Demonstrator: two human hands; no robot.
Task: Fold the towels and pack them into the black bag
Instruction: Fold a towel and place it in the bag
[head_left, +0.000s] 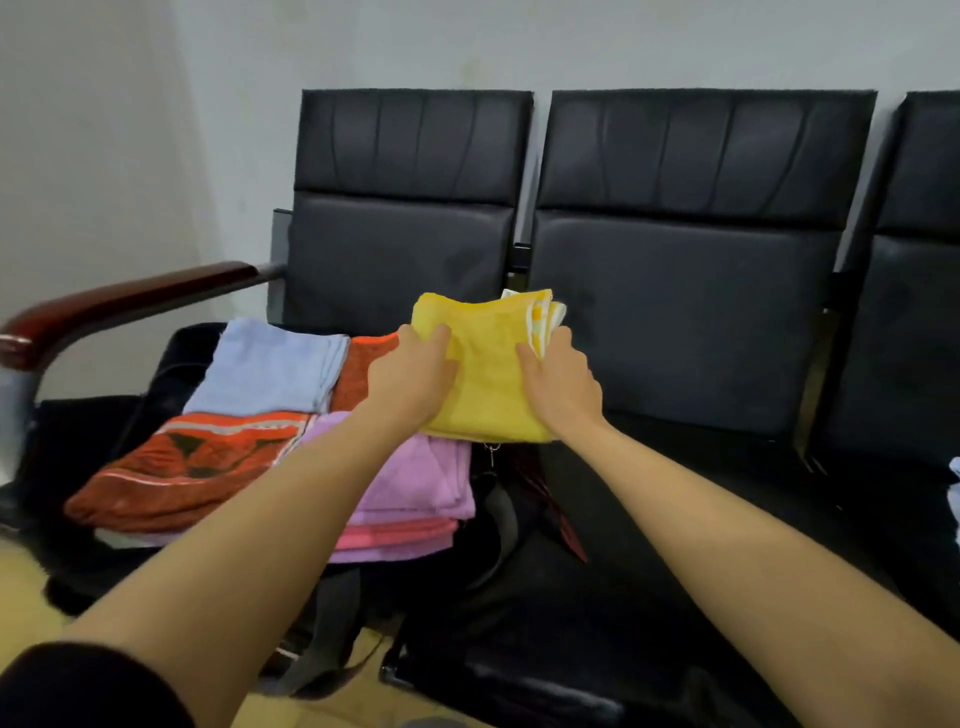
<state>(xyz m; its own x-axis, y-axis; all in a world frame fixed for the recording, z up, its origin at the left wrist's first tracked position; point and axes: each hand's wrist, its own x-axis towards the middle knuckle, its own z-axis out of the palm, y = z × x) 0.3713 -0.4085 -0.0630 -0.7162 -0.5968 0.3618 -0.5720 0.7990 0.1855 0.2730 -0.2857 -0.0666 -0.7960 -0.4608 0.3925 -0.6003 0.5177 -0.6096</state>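
Black padded bench seats (685, 322) carry the open black bag (498, 499), already stacked with folded towels — blue (270, 369), orange patterned (187, 467), lilac (415, 478), pink (400, 535). Packing looks well advanced. The folded yellow towel (493, 374) sits at the bag's far side, held from both edges — left hand (410, 379) and right hand (561, 384) with fingers curled round it. A pale cloth (955, 488) at far right may remain.

No readable text, label, brand, number or sign shows on anything in view.
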